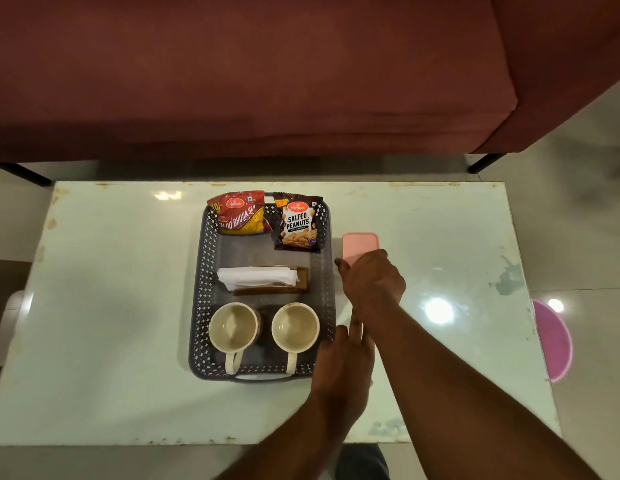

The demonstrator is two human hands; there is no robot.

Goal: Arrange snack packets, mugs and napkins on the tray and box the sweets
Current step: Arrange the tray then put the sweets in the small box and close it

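A grey perforated tray (202, 271) lies in the middle of the table. At its far end are a red Aloo Bhujia packet (240, 213) and a Salted Peanuts packet (297, 225). White napkins (256, 276) sit in a brown holder at its centre. Two cream mugs (233, 329) (294, 327) stand at its near end. To the right of the tray is a pink box (359, 244) with its lid on. My right hand (372, 280) grips the box's near end. My left hand (343, 358) rests flat, fingers together, by the tray's right rim under my right forearm.
The white glossy table (111, 323) has worn edges. A maroon sofa (267, 81) stands beyond its far edge. A pink round object (552, 341) is on the floor off the table's right edge.
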